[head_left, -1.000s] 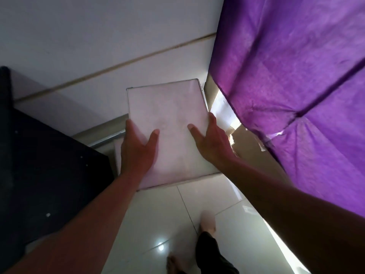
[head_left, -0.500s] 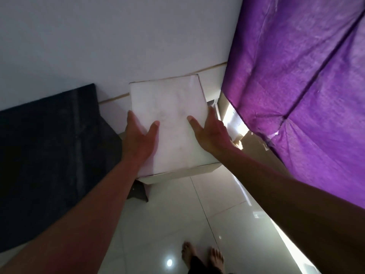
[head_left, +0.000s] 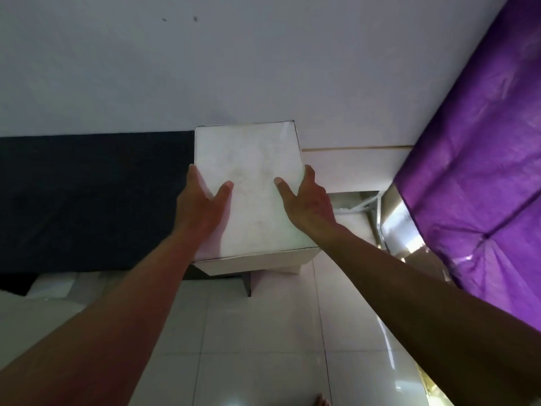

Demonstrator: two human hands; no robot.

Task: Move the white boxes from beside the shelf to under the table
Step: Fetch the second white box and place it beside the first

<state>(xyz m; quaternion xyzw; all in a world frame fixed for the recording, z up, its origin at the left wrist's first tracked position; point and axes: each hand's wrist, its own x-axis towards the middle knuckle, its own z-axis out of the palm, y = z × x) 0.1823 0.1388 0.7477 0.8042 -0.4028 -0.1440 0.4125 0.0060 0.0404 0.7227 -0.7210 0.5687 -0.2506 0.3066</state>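
Note:
I hold a white box [head_left: 251, 183] in the air at mid-frame, above the tiled floor. My left hand [head_left: 202, 206] grips its left side with the thumb lying on the top face. My right hand [head_left: 307, 200] grips its right side the same way. The box's top is flat and plain, and its front face shows below as a pale strip. Behind and to the right, low against the wall, lies another white box [head_left: 351, 206] beside the purple-covered shelf [head_left: 474, 177]. The table is not recognisable in this view.
A dark fabric-covered piece [head_left: 87, 200] stands along the wall on the left. The purple cover fills the right side. Glossy white floor tiles [head_left: 257, 332] spread below, and a white wall [head_left: 234, 68] rises behind. My toes show at the bottom edge.
The box has come up off the spot beside the shelf and now sits higher against the wall. The view has tilted up and swung left, showing more of the dark piece.

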